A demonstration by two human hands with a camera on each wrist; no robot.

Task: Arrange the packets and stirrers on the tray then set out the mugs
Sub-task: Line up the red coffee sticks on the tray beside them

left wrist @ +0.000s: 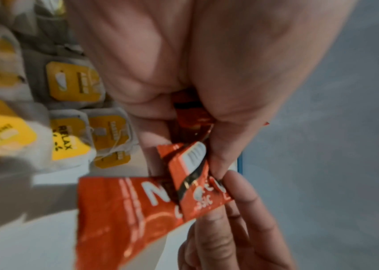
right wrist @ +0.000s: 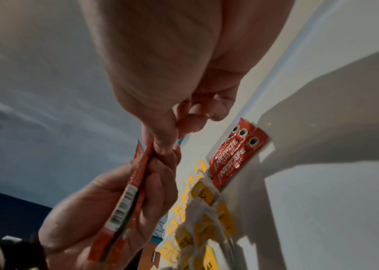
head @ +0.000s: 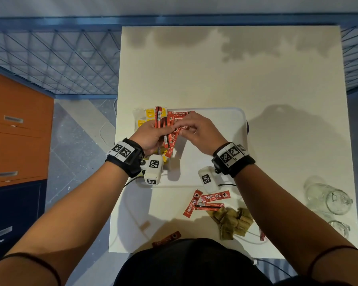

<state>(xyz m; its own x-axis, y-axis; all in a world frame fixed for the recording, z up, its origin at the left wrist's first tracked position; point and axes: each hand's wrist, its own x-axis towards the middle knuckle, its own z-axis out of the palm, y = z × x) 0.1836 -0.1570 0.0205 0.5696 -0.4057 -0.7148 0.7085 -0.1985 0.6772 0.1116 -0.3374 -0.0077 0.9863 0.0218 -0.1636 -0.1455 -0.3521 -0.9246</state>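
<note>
The hands are hiding much of the tray (head: 225, 112). The left hand (head: 151, 137) is gripping a bundle of red coffee sticks (head: 170, 139) above the tray's left end, while the right hand (head: 196, 131) is pinching one stick's top.

A bunch of red coffee sticks (head: 167, 133) is up in the air over the white tray (head: 225, 120). More red sticks (right wrist: 234, 155) lie flat on the tray, next to yellow tea bags (left wrist: 72, 82). Three red sticks (head: 205, 201) and brown packets (head: 232, 221) lie on the table. Two glass mugs (head: 329, 199) lie on their sides at the right
</note>
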